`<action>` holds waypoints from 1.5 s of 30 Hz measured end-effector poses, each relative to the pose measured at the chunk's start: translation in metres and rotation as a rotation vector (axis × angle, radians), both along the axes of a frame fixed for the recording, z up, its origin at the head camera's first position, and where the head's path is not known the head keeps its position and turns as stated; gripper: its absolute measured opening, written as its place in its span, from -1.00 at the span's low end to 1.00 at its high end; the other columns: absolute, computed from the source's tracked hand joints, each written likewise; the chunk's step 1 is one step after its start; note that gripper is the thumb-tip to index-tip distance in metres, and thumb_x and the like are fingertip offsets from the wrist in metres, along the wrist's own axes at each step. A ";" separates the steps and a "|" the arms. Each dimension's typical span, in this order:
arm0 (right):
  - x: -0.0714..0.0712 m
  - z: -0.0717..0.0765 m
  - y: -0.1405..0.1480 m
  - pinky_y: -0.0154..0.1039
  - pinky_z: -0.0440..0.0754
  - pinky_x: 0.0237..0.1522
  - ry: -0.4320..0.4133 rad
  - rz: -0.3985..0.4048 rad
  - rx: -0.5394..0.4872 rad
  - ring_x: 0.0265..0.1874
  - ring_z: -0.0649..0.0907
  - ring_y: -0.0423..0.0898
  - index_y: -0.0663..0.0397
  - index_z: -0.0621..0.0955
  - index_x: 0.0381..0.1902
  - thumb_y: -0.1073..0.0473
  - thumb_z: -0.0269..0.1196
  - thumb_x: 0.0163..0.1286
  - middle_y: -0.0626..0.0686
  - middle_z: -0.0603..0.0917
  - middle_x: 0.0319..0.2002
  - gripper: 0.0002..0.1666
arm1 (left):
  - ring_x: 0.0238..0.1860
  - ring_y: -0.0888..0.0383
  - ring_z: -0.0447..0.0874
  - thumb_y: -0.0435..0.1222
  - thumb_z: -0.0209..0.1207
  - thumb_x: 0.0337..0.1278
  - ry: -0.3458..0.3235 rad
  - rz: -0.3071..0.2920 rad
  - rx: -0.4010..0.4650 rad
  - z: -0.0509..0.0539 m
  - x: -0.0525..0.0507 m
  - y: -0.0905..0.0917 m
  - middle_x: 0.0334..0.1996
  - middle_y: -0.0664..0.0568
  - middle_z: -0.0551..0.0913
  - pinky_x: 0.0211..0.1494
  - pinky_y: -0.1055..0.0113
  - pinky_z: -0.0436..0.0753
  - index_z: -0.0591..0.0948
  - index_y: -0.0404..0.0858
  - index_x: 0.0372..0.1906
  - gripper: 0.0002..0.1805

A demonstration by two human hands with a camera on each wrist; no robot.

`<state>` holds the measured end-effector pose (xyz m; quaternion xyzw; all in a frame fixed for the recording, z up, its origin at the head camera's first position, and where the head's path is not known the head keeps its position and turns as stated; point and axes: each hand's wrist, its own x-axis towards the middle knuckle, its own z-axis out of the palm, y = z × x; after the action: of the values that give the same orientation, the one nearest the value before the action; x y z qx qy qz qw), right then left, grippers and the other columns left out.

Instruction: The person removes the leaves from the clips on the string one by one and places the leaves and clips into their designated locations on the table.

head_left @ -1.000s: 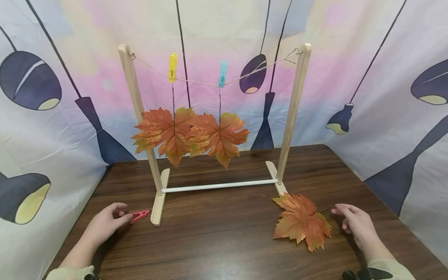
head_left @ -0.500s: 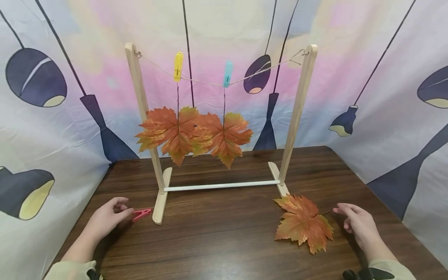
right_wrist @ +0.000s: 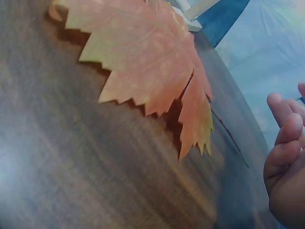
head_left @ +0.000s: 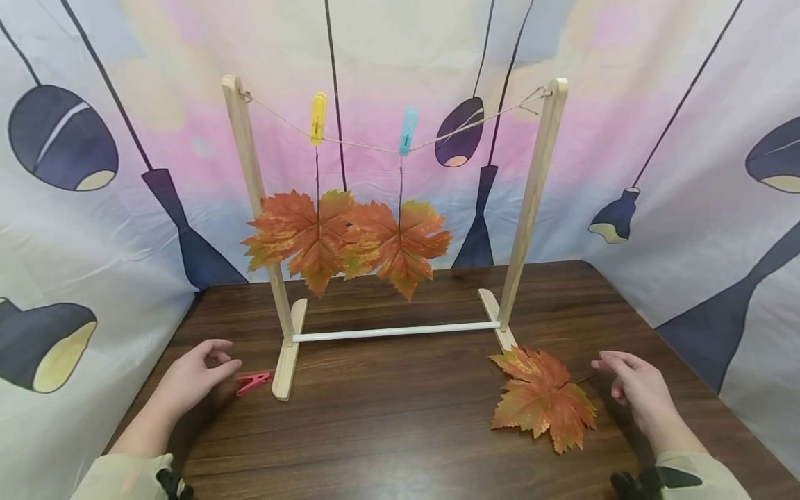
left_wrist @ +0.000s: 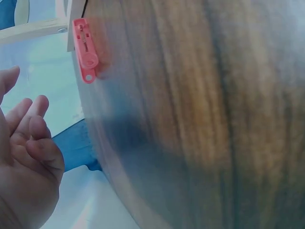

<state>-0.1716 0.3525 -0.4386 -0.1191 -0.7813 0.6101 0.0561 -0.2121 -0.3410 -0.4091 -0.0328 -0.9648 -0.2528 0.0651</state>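
A red clothespin [head_left: 253,382] lies on the table beside the left foot of the wooden frame; in the left wrist view the clothespin [left_wrist: 86,50] stands apart from the hand. My left hand [head_left: 195,378] hovers left of it, fingers loosely bent, holding nothing. An orange maple leaf [head_left: 544,399] lies at the frame's right foot. Right of its stem is my right hand [head_left: 637,392], loosely bent and holding nothing. The right wrist view shows a gap between the leaf's stem [right_wrist: 231,136] and the hand [right_wrist: 288,167].
The wooden frame [head_left: 531,201] carries a string with a yellow clothespin [head_left: 318,118] and a blue clothespin [head_left: 407,130], each above a hanging leaf [head_left: 306,236]. A white rod [head_left: 394,332] joins its feet on the brown table [head_left: 387,430]. A patterned cloth hangs behind.
My left hand has lifted slightly away from the red clothespin. My right hand has risen a little off the leaf's stem. The head view has shifted slightly.
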 end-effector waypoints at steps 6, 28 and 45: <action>-0.004 0.006 -0.002 -0.31 0.43 -0.68 0.029 0.013 0.019 -0.73 0.44 -0.25 -0.21 0.58 -0.13 -0.10 0.12 0.39 -0.37 0.66 -0.38 -0.79 | -0.23 -0.09 0.55 -0.03 0.18 0.18 0.020 -0.005 0.024 0.008 -0.001 0.002 -0.23 -0.15 0.60 -0.31 0.15 0.45 0.44 -0.40 0.10 -0.42; -0.007 0.034 -0.018 -0.33 0.41 -0.68 0.104 0.083 -0.005 -0.73 0.42 -0.25 -0.31 0.57 -0.21 -0.08 0.15 0.37 -0.28 0.69 -0.35 -0.89 | -0.48 0.23 0.43 -0.13 0.18 0.20 0.168 -0.031 0.090 0.035 -0.007 0.007 -0.28 -0.12 0.59 -0.44 0.34 0.40 0.47 -0.35 0.06 -0.55; -0.013 0.056 -0.039 -0.28 0.43 -0.73 0.118 0.123 0.035 -0.73 0.43 -0.26 -0.20 0.57 -0.18 -0.07 0.17 0.36 -0.27 0.69 -0.35 -0.83 | -0.33 0.09 0.51 -0.12 0.16 0.21 0.191 -0.057 0.084 0.049 -0.013 0.010 -0.25 -0.17 0.62 -0.36 0.36 0.43 0.47 -0.37 0.07 -0.54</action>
<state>-0.1847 0.3130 -0.3828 -0.0340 -0.7930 0.6046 0.0665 -0.2249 -0.3309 -0.3605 -0.0813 -0.9414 -0.2907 0.1508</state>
